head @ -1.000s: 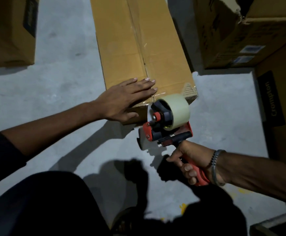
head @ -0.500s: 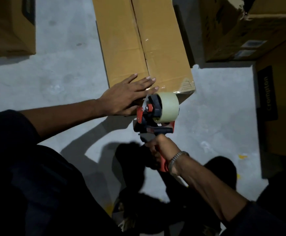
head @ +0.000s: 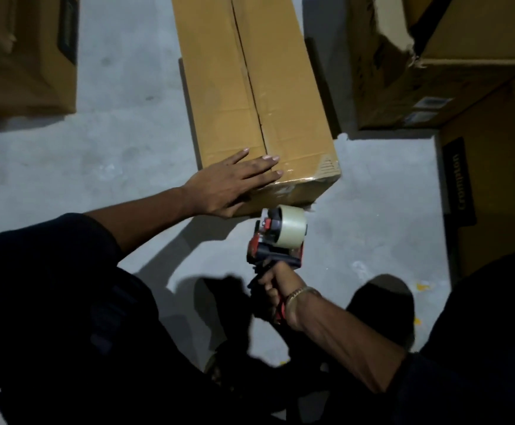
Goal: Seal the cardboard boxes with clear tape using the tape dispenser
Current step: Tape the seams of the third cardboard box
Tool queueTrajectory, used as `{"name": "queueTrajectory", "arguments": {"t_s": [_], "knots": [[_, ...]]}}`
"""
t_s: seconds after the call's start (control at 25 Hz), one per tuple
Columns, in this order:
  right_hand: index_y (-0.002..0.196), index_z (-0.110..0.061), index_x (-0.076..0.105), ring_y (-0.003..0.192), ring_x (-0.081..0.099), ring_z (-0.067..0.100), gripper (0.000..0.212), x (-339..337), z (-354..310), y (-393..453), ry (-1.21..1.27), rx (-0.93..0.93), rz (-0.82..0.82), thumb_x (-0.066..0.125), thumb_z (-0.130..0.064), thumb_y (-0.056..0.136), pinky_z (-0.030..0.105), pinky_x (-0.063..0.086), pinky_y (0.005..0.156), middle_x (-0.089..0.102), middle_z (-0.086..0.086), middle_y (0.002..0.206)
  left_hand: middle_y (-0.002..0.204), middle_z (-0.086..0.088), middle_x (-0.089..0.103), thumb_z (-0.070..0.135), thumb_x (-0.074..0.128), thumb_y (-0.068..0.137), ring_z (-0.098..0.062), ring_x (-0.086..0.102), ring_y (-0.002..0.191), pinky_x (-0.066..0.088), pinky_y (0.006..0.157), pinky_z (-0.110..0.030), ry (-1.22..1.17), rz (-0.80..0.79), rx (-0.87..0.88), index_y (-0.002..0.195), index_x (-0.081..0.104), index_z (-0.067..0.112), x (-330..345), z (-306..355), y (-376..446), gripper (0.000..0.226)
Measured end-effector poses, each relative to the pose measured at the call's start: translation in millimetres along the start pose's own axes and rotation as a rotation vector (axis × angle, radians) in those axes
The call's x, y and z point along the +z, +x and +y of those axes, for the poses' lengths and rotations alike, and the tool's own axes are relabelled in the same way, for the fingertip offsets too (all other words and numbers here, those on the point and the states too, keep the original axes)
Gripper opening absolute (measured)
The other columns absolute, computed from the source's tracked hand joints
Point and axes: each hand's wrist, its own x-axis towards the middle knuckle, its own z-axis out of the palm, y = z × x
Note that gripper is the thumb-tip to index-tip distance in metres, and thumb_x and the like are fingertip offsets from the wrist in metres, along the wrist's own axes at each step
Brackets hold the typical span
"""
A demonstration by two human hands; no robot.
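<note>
Left hand (head: 228,185) lies flat, fingers spread, on the near end of the long cardboard box (head: 256,96) on the floor (head: 121,154). Right hand (head: 276,285) grips the tape dispenser (head: 277,240) just off that end; its handle is mostly hidden, and the box's far end is cut off.

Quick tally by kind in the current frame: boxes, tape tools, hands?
Brown cardboard boxes: 4: long centre box, left box, torn upper-right box, right box with black label
Red-and-black tape dispenser with clear tape roll: 1
Hands: 2: left hand, right hand
Total: 7
</note>
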Motion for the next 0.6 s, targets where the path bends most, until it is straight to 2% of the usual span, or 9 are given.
{"name": "queueTrajectory", "arguments": {"t_s": [0.08,0.16,0.24,0.32,0.36,0.44,0.52,0.6], "knots": [[0.057,-0.021,0.032,0.032,0.018,0.013,0.021,-21,-18,-23,-0.036,-0.011,0.081,0.053,-0.015,0.055,0.013,0.017,0.045,0.024,-0.002,0.047,0.176,-0.014,0.0,0.03,0.054,0.094,-0.025,0.001,0.163,0.015,0.129,-0.057,0.056,0.009,-0.025,0.168,0.001,0.01,-3,7,-1,0.093],[0.057,-0.019,0.036,0.03,0.02,0.012,0.017,-50,-36,-48,-0.079,-0.085,0.208,0.049,-0.013,0.067,0.013,0.019,0.045,0.026,-0.003,0.041,0.175,-0.016,-0.002,0.031,0.054,0.094,-0.029,-0.003,0.163,0.012,0.129,-0.058,0.051,0.004,-0.068,0.168,-0.001,0.009,-6,8,2,0.094],[0.057,-0.018,0.041,0.029,0.022,0.013,0.026,-80,-53,-69,-0.101,-0.173,0.301,0.048,-0.016,0.082,0.014,0.022,0.043,0.03,-0.003,0.041,0.176,-0.014,0.0,0.039,0.055,0.098,-0.029,0.0,0.163,0.011,0.128,-0.06,0.031,0.005,-0.083,0.168,0.001,0.012,-7,11,2,0.093],[0.059,-0.017,0.044,0.032,0.023,0.014,0.031,-105,-66,-89,-0.153,-0.241,0.345,0.05,-0.018,0.089,0.016,0.022,0.045,0.031,-0.002,0.043,0.176,-0.011,0.01,0.062,0.052,0.098,-0.026,0.009,0.162,0.009,0.128,-0.061,-0.023,0.011,-0.166,0.168,0.014,0.016,-10,19,10,0.092],[0.06,-0.017,0.046,0.033,0.023,0.015,0.032,-116,-72,-97,-0.189,-0.256,0.371,0.052,-0.018,0.091,0.017,0.021,0.046,0.032,-0.002,0.044,0.173,-0.01,0.019,0.075,0.049,0.095,-0.026,0.018,0.16,0.009,0.128,-0.062,-0.072,0.028,-0.242,0.164,0.026,0.017,-11,26,18,0.093],[0.059,-0.017,0.045,0.035,0.023,0.015,0.035,-129,-78,-102,-0.23,-0.28,0.39,0.055,-0.018,0.092,0.019,0.019,0.047,0.031,-0.001,0.044,0.157,-0.007,0.043,0.086,0.043,0.092,-0.027,0.039,0.144,0.017,0.126,-0.065,-0.16,0.128,-0.438,0.141,0.048,0.019,-12,47,41,0.084],[0.057,-0.017,0.042,0.034,0.024,0.016,0.034,-129,-75,-98,-0.215,-0.269,0.391,0.057,-0.015,0.088,0.02,0.02,0.045,0.032,0.0,0.044,0.134,-0.004,0.05,0.088,0.04,0.091,-0.025,0.046,0.124,0.028,0.12,-0.065,-0.136,0.226,-0.582,0.125,0.049,0.021,-9,59,61,0.076],[0.059,-0.016,0.042,0.033,0.025,0.016,0.031,-129,-71,-91,-0.19,-0.272,0.371,0.057,-0.015,0.086,0.02,0.022,0.043,0.033,0.0,0.045,0.139,-0.009,0.049,0.089,0.038,0.091,-0.028,0.046,0.129,0.031,0.119,-0.062,-0.018,0.222,-0.666,0.139,0.045,0.018,0,64,70,0.086]]}}
